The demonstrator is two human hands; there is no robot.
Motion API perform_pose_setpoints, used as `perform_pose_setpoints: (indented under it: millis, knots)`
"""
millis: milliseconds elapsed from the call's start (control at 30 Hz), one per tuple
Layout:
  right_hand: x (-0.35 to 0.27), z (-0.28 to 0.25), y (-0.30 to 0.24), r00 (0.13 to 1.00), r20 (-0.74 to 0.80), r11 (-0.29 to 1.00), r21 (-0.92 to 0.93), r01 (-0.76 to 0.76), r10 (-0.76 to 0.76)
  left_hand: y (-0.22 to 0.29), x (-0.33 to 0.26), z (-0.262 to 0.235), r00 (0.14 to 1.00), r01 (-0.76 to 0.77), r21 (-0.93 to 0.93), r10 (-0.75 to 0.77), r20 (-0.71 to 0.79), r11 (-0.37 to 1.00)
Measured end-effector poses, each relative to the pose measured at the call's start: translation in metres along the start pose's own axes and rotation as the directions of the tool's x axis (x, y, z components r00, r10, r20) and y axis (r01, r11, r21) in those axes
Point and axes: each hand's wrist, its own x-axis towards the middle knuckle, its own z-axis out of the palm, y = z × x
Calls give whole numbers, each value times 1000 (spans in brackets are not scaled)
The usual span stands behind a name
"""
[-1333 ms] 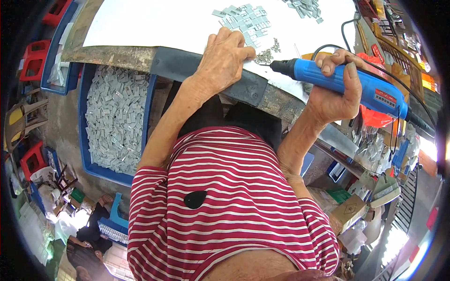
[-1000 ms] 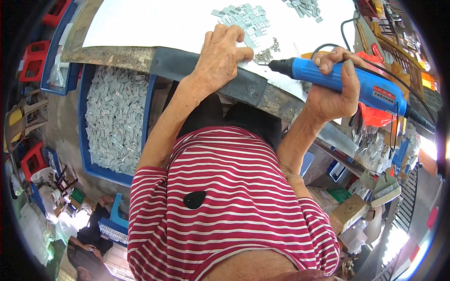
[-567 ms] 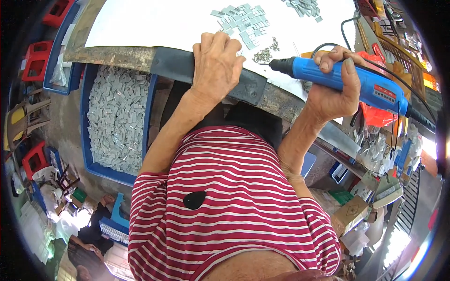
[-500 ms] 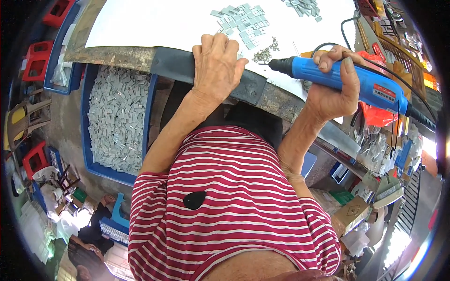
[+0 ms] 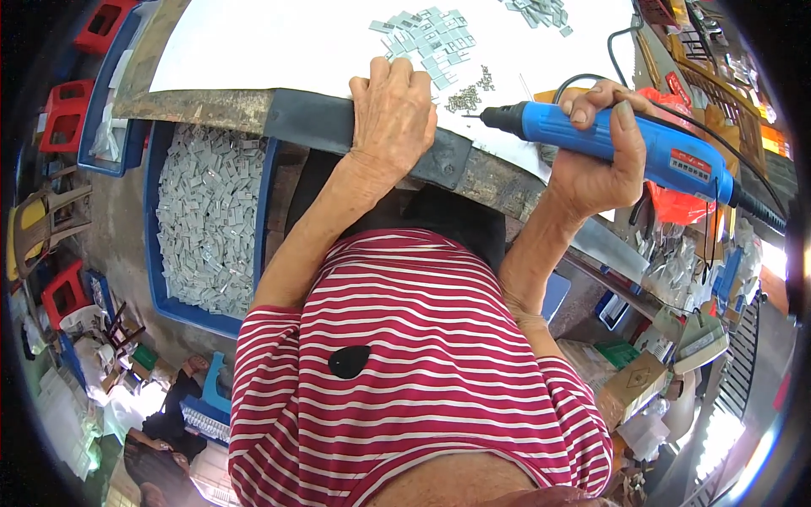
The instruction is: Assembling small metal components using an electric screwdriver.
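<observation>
Left hand (image 5: 393, 110) lies palm-down over the near edge of the counter (image 5: 270, 42), fingers spread flat onto the white top, holding nothing. Right hand (image 5: 596, 144) is wrapped tight around a blue electric screwdriver (image 5: 621, 139), held roughly level with its dark tip pointing left, the bit just beside a small heap of screws (image 5: 473, 89) on the counter. A black cable (image 5: 756, 211) runs off the tool's rear toward the right edge. A spread cluster of small grey rectangular metal pieces (image 5: 431, 38) sits on the counter beyond the left hand's fingertips; a second, smaller cluster (image 5: 541, 13) lies farther off at the top edge. Below the counter, to the person's left, a blue bin (image 5: 165, 300) is filled with the same grey pieces. Red plastic stools (image 5: 63, 114) stand past it on the floor. The person wears a red and white striped shirt (image 5: 422, 380). Cardboard boxes (image 5: 634, 384) and mixed clutter sit lower right, too small to identify.
</observation>
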Motion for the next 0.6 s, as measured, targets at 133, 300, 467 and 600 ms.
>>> perform_pose_setpoints:
  millis: [133, 300, 467, 600]
  knots:
    - [2, 5, 2, 1000, -5, 1000, -16, 4, -4, -5, 1, 1, 998, -58, -74, 57, -17, 996]
    - [4, 19, 14, 997, 61, 997, -68, -32, 37, -16, -4, 5, 995, -79, -257, 63, -73, 963]
    - [7, 34, 22, 994, 89, 984, -168, -53, 69, -16, -2, 6, 995, -91, -352, 71, -72, 931]
    - [9, 34, 30, 974, 213, 970, -243, -27, 80, -18, -3, 6, 995, -82, -369, 58, -75, 926]
